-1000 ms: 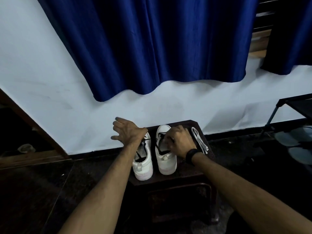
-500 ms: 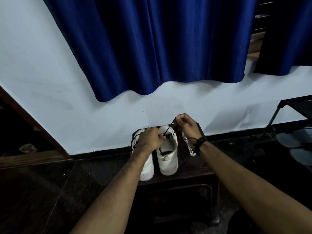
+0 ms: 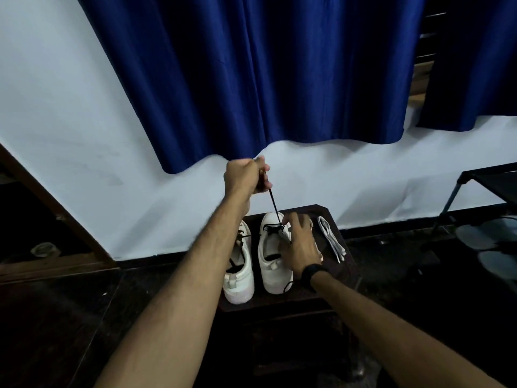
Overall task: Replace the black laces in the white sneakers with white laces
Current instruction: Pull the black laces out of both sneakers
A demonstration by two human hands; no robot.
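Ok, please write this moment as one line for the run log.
left hand grips black lace, pulled up taut | right hand steadies right white sneaker | white laces lie unused on dark stool

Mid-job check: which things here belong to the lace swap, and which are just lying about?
Job:
right sneaker
left sneaker
black lace, pulled up by the left hand
right hand, steadying the right sneaker
white laces

Lying about:
blue curtain
dark stool
metal rack

Dim indoor light, pale wall brightest, floor nearly black, wide-angle bending at edges, soft focus
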